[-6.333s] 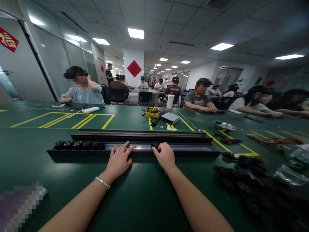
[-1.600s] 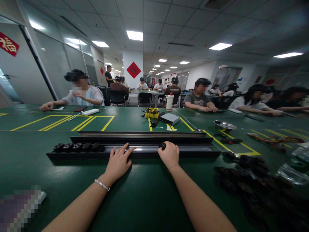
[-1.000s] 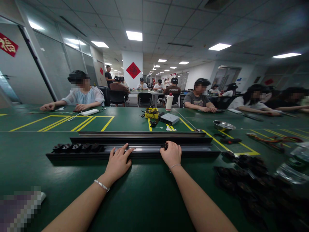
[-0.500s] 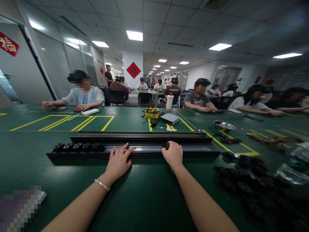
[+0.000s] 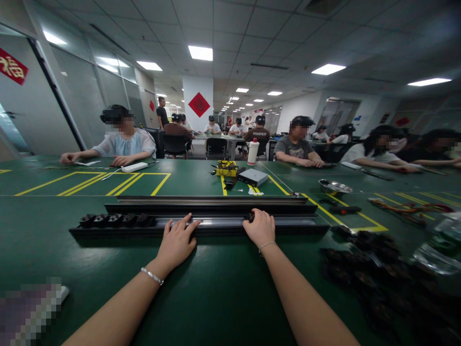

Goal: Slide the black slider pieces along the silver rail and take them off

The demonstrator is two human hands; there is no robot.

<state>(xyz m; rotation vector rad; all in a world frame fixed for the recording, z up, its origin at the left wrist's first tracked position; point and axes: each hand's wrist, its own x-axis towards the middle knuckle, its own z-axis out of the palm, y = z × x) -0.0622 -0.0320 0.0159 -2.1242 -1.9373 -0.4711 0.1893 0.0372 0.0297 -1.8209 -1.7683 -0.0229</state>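
Edging toward three o'clock, the right hand (image 5: 260,229) pinched a dark part (image 5: 251,216), half hidden, over the black channel (image 5: 288,230), farther along than a moment earlier, so the gap from the row of five parts (image 5: 115,219) at nine o'clock had widened; the part apparently ran freely! The left hand (image 5: 179,239), fingers spread, lay on the channel between them. At twelve, just behind, another long rail (image 5: 212,199) crowded the work, likely the main hindrance. At four sprawled a heap of black parts (image 5: 374,276), a transparent bottle (image 5: 441,250) beside it; at two, well apart, a metal bowl (image 5: 335,187).
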